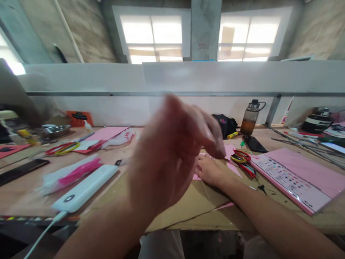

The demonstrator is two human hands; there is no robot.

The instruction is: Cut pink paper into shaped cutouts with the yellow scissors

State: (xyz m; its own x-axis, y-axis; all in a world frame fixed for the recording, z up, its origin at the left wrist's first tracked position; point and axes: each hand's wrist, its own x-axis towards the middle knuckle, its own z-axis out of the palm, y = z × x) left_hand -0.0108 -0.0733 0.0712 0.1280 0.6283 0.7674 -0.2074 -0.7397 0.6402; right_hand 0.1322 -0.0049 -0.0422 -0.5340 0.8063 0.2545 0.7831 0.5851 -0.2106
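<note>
My left hand (172,154) is raised close to the camera, well above the cardboard (185,212). It is blurred by motion, with its fingers bent over to the right, and whether it holds anything cannot be made out. My right hand (208,169) lies low on the cardboard, fingers spread flat on pink paper (197,177), partly hidden behind the left hand. More pink paper pieces (234,168) lie just right of it. Close by are red-and-yellow-handled scissors (242,156) and a red utility knife (248,169).
To the right lie a pink paper pack (302,176), a black phone (254,144) and a drink bottle (249,118). On the left are a white power bank (86,189) with a cable, a plastic bag (72,174), more scissors (63,148) and another phone (24,171).
</note>
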